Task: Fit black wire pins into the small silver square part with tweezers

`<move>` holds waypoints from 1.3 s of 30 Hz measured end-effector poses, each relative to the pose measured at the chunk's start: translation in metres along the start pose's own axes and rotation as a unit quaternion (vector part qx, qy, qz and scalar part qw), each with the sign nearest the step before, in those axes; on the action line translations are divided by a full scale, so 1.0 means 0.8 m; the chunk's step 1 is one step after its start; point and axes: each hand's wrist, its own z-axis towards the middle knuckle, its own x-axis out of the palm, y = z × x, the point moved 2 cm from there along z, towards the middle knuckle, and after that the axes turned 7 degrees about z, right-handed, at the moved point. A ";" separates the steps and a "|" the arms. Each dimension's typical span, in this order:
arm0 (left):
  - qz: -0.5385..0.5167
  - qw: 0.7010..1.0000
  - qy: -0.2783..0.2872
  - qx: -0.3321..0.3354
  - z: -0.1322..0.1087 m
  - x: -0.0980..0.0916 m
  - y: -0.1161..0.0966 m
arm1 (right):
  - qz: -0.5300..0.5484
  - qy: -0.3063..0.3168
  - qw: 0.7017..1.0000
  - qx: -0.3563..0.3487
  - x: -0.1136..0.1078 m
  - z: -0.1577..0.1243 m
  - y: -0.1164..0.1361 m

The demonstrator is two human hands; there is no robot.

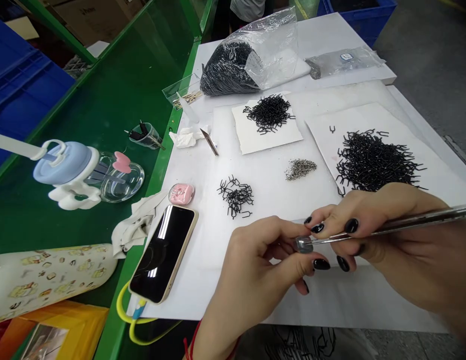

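My left hand (265,265) is closed in front of me, index finger and thumb pinching a small grey rounded piece (304,244). Into my right hand (383,235) fits a long, thin metal tool that looks like tweezers (420,219); its narrow tip meets the grey piece. The fingertips of both hands are close together, and the fingers partly hide what is between them. Beyond the hands, a small heap of black forked pins (236,196) and a scatter of tiny metallic bits (300,169) lie on the white mat (263,172).
A large pile of black pins (377,160) and a smaller one (270,112) rest on white sheets. Behind stands a bulging plastic bag (233,67). On the left are a phone (163,255), a pink case (181,193), a blue-lidded bottle (63,162) and a yellow cable (122,305).
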 end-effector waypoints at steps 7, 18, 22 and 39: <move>-0.002 1.000 0.005 0.005 -0.002 0.000 -0.003 | 0.011 0.003 1.000 0.008 0.002 -0.003 -0.003; -0.007 1.000 0.003 -0.009 -0.001 -0.002 -0.003 | 0.025 0.002 1.000 0.018 -0.001 -0.002 -0.002; -0.016 1.000 0.006 -0.008 -0.002 -0.001 -0.002 | 0.035 0.009 0.999 0.016 -0.001 -0.003 0.000; -0.071 0.997 0.016 0.003 -0.004 -0.003 0.003 | 0.103 0.028 0.994 0.011 -0.003 -0.008 -0.005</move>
